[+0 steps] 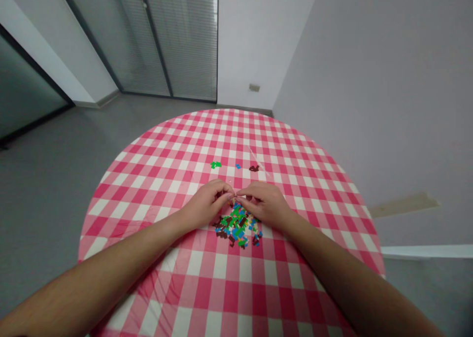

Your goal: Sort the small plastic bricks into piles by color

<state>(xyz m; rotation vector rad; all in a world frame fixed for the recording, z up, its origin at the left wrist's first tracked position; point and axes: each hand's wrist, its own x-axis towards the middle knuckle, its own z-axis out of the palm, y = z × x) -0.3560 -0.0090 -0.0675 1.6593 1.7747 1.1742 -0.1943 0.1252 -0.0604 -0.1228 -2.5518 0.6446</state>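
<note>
Both hands meet just above the far side of a pile of small coloured plastic pieces (238, 226), mixed green, blue, brown, white and yellow. My left hand (210, 201) is closed in a pinch, thumb against fingers, at the pile's upper left. Opposite it, my right hand (268, 204) pinches too, its fingertips almost touching the left ones. Whatever lies between the fingertips is too small to make out. Beyond the hands sit three little groups: green pieces (216, 165), blue pieces (238, 166) and brown pieces (254, 168).
A round table with a red-and-white checked cloth (229, 130) carries everything. The cloth is creased at the left front. A wall (388, 105) stands close on the right, and glass partitions with blinds (185, 41) are behind the table.
</note>
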